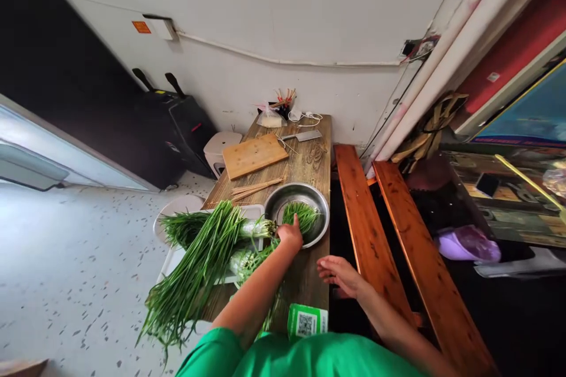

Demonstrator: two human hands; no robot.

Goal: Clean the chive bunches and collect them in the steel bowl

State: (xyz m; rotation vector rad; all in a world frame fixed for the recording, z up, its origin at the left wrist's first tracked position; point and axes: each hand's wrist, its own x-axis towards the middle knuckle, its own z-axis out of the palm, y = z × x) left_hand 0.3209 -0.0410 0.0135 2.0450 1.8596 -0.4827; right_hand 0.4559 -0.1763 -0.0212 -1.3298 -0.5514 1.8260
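Observation:
My left hand (290, 235) reaches over the near rim of a round metal basin (326, 221). Its fingers close on a small bunch of green chives (305, 215) lying inside, the thumb on top and the other fingers mostly hidden. To the right, beyond the table's edge, my right hand (338, 274) hangs with nothing in it, fingers stretched out. Large bundles of long chives (198, 265) spread over a white tray (177, 256) left of the basin. Their pale root ends (260, 228) are wrapped in clear film and point toward the basin.
Farther back on the wooden table (305, 165) are thin wooden sticks (256, 188), a cutting board (255, 156) and a cleaver (307, 135). A green QR-code card (307, 321) sits near my body. Orange-brown benches (365, 212) run along the right side.

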